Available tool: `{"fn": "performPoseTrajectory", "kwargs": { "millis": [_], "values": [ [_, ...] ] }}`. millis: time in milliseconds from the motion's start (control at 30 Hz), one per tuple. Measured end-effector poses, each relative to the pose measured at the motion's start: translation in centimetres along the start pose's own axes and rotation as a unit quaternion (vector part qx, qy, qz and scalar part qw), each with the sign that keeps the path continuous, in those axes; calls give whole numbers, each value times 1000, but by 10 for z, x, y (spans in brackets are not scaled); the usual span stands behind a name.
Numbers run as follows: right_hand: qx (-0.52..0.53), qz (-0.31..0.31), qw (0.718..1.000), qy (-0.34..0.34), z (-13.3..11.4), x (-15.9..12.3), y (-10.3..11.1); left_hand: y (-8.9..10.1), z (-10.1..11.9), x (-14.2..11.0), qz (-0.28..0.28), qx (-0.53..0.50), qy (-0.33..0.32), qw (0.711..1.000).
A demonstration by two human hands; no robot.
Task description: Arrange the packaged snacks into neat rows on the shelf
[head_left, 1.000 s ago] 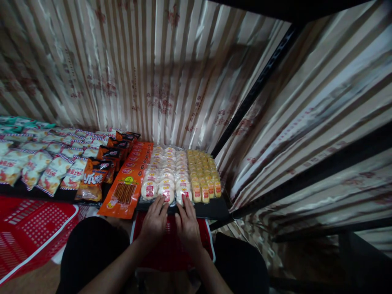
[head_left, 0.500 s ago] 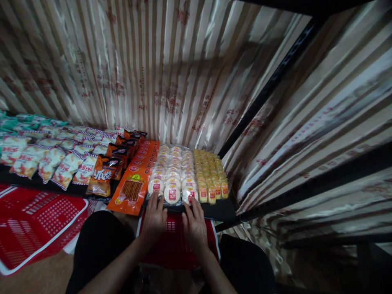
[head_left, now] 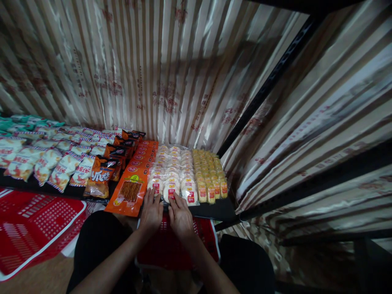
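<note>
Rows of white round rice crackers [head_left: 187, 190] in clear wrappers lie on a black shelf [head_left: 211, 210]. My left hand [head_left: 151, 212] has its fingers stretched out at the front cracker of the left row. Reaching to the front cracker of the middle row, my right hand [head_left: 181, 217] also has its fingers extended. Both hands appear to touch the wrappers and hold nothing. Small yellow wrapped snacks [head_left: 210, 175] stand in rows to the right. An orange packet of brown sticks [head_left: 130, 192] lies just left of my left hand.
White snack bags [head_left: 64, 169], orange-and-black bags [head_left: 99, 175] and green bags [head_left: 7, 124] fill the shelf leftward. A red basket [head_left: 180, 261] sits between my knees, another red basket [head_left: 39, 228] at left. Dark metal bars [head_left: 263, 94] and a striped curtain [head_left: 171, 69] enclose the shelf.
My right hand has moved left, from the right row of rice crackers to the middle row. My left hand has stayed near the left row, shifting slightly. The view has shifted a little.
</note>
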State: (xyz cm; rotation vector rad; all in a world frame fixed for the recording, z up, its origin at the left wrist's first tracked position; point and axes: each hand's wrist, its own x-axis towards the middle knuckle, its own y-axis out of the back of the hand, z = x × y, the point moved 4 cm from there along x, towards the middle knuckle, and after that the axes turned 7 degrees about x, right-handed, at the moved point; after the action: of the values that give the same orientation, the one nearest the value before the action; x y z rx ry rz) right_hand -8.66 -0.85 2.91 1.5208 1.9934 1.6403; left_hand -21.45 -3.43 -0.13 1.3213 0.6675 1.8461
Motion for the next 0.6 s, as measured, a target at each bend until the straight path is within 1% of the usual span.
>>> {"fn": "performPoseTrajectory", "kwargs": {
  "millis": [100, 200, 267, 367, 467, 533, 600],
  "values": [
    [-5, -4, 1000, 4, -1, 0, 3, 3, -3, 1, -6, -8, -1, 1000],
    [-9, 7, 1000, 12, 3, -2, 9, 6, -4, 1, 3, -19, 5, 1000],
    [-17, 26, 999, 4, 10, -5, 14, 5, -5, 0, 7, -24, 15, 1000],
    [-44, 58, 997, -33, 26, -11, 22, -1, -6, -1, 4, -27, 22, 999],
    [-42, 58, 996, -49, 38, -16, 25, -3, -4, -1, 10, -28, 17, 999],
    [-26, 51, 997, -42, 41, -17, 25, 2, 1, 1, 21, -28, 10, 999],
    [-16, 58, 997, -38, 41, -18, 26, 10, 10, 2, 30, -27, -8, 999]
  ]
}}
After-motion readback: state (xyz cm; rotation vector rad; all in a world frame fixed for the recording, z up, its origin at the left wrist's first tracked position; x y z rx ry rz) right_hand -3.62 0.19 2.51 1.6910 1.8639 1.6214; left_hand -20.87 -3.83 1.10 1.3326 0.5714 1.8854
